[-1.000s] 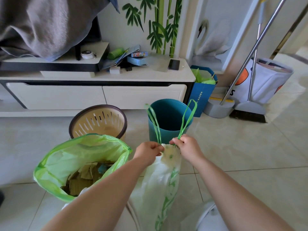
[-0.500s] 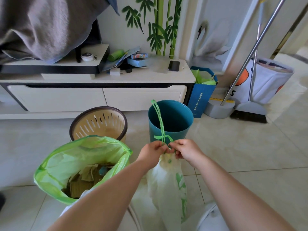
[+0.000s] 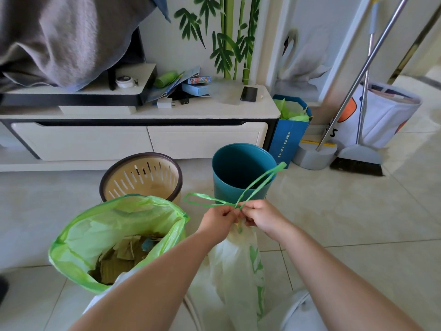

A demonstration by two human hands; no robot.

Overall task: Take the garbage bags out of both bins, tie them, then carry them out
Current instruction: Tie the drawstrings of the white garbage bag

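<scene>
Head view, single entry. White garbage bag (image 3: 238,263) with green leaf print: hangs between the two forearms at centre frame, neck gathered tight, body drooping toward the lower edge. Left hand (image 3: 218,223): fingers curled closed, pinching the bag's neck and the green drawstring (image 3: 260,182) at the crossing point. Right hand (image 3: 265,217): fingers likewise closed, pinching the same crossing from the other side, its fingertips touching those of the left hand. The drawstring rises directly out of the pinch as two loops, one lying flat toward the left, one longer and slanting up to the right across the front of the teal bin (image 3: 241,173). Green garbage bag (image 3: 114,237): stands on the tile floor (image 3: 346,223) to the left of the left forearm, mouth open and untied, leaf-like scraps visible inside, apart from both hands. Beige slotted bin (image 3: 143,177): just behind the green bag, unlined. Teal bin: beside the beige one, unlined, just behind the hands. White cabinet (image 3: 143,139): along the wall behind both bins. Broom (image 3: 358,161): leaning at far right.
</scene>
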